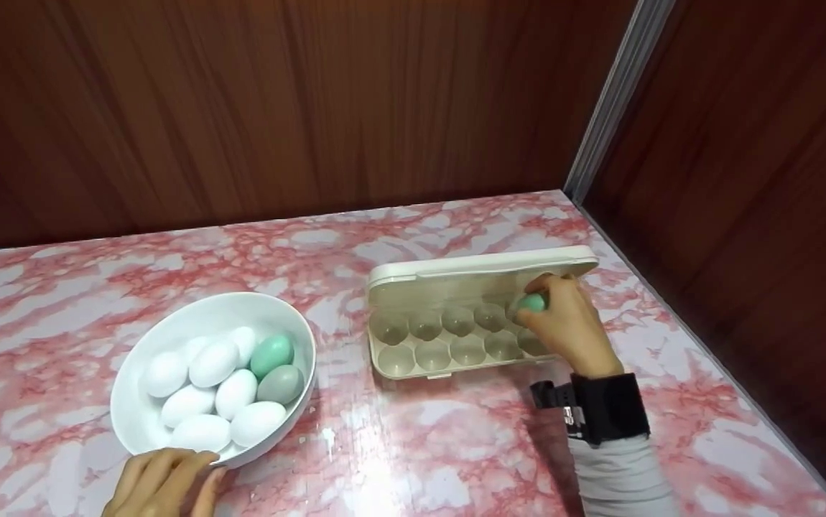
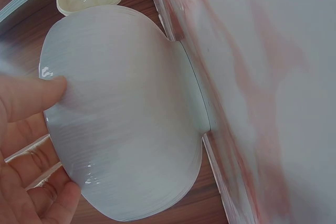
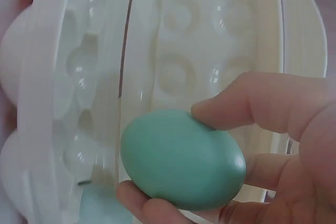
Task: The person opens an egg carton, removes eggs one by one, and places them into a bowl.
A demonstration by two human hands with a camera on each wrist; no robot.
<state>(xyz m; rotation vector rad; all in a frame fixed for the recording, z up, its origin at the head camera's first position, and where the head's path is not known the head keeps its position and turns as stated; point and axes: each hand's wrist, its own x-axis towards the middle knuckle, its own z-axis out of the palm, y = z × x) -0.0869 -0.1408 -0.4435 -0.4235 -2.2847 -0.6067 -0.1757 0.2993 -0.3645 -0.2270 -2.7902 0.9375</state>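
Pink-and-white marbled tabletop (image 1: 456, 445) against dark wood panelling. At the left, the left hand (image 1: 161, 485) rests its fingers (image 2: 31, 95) against the near outer wall of a white bowl (image 1: 141, 424), fingers only loosely bent, not wrapped round it. The bowl holds white eggs (image 1: 213, 362), one green egg (image 1: 271, 354) and one grey egg (image 1: 281, 384). To the right stands an open cream egg carton (image 1: 456, 287), lid raised, its cups bare. At its far right end, the right hand (image 1: 569, 327) pinches a green egg (image 3: 184, 158) between thumb and fingertips (image 3: 231, 111), just above a back-row cup.
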